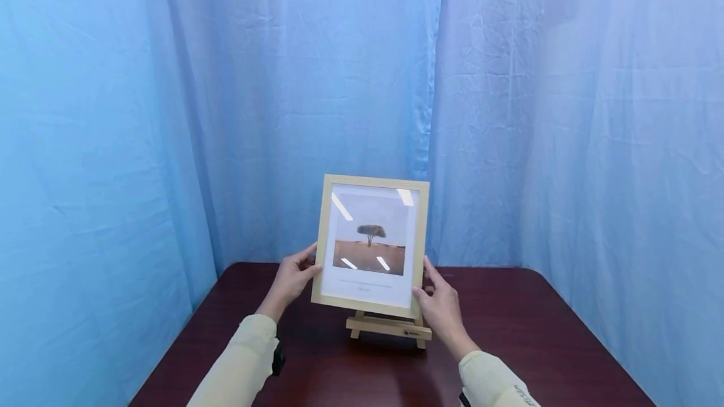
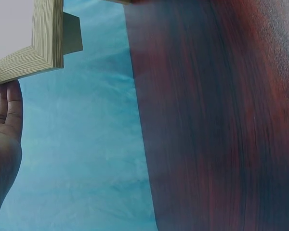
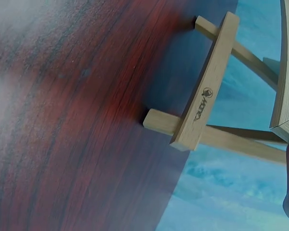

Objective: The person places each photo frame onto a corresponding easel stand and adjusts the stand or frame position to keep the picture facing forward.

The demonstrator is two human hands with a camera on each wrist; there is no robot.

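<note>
A framed picture (image 1: 370,291) with a pale wood border and a lone tree print is held up in the head view, tilted slightly. My left hand (image 1: 293,278) grips its left edge, thumb on the front and fingers behind. At the lower right edge, my right hand (image 1: 441,306) pinches the frame the same way. Just behind and below the picture stands a small wooden easel (image 1: 390,326), its upper part hidden. In the right wrist view the easel's ledge (image 3: 207,86) bears a dark logo, and the frame's corner is apart from it.
The easel stands on a glossy dark red-brown table (image 1: 498,331). Light blue curtains (image 1: 351,80) hang behind the table and along both sides. Ceiling lights reflect in the picture's glazing.
</note>
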